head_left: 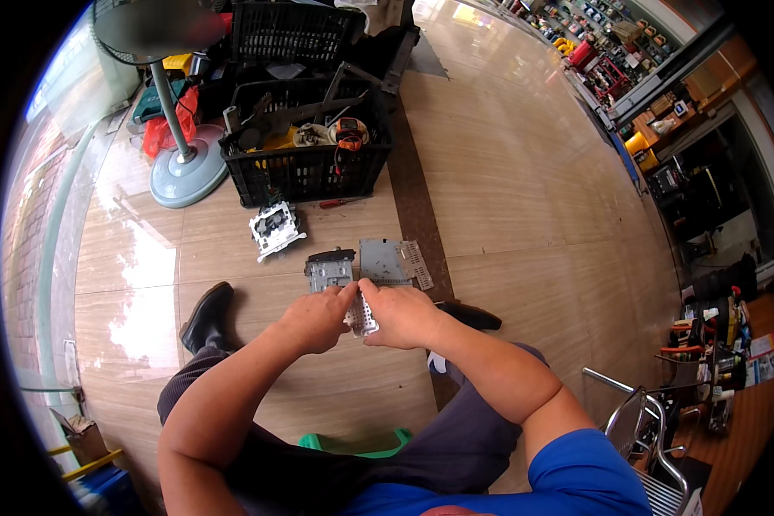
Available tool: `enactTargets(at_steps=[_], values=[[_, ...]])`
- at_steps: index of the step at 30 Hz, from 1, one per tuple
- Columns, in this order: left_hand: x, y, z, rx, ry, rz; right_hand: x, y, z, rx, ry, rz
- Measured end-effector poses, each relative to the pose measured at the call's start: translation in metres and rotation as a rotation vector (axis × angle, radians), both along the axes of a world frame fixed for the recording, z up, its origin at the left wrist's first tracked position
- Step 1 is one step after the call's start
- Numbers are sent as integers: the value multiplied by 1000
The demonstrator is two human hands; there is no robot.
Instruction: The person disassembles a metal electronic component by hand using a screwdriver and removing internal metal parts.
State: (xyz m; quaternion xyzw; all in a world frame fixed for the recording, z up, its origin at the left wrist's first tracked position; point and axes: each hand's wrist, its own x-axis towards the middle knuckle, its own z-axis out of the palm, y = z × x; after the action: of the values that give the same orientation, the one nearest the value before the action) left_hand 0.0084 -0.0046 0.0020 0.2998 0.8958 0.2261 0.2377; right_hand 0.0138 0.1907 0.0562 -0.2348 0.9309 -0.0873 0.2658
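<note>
Between my legs, low over the floor, both hands meet on a perforated silvery metal plate (363,320). My left hand (316,320) grips its left side, with the fingers closed at its upper edge. From the right, my right hand (399,315) is closed on the other side, thumb and fingertips close to the left ones. Just beyond the fingers lies a grey metal housing (328,273) with a dark front strip. Beside it are a flat grey metal cover (382,260) and a slotted metal strip (418,265). Farther left rests a white-framed mechanism (275,230) with dark parts.
A black plastic crate (310,172) full of tools stands ahead, with a red-handled screwdriver (335,204) on the floor before it. Left of it is a fan's round base (189,176). My shoes flank the parts. A metal chair (654,430) stands at the lower right.
</note>
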Motion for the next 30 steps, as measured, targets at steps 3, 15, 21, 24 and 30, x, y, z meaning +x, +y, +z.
enactTargets(at_steps=[3,15,21,24,30], values=[[0,0,1,-10,-3,3,0,0,-1,2,7,7],[-1,2,6,-31,-26,8,1,0,-2,-4,10,8],[0,1,1,-27,-10,8,1,0,-2,-8,11,1],[1,1,-1,-19,0,6,1,0,-2,-13,1,-5],[2,0,-1,-17,-6,2,1,0,-2,-3,4,3]])
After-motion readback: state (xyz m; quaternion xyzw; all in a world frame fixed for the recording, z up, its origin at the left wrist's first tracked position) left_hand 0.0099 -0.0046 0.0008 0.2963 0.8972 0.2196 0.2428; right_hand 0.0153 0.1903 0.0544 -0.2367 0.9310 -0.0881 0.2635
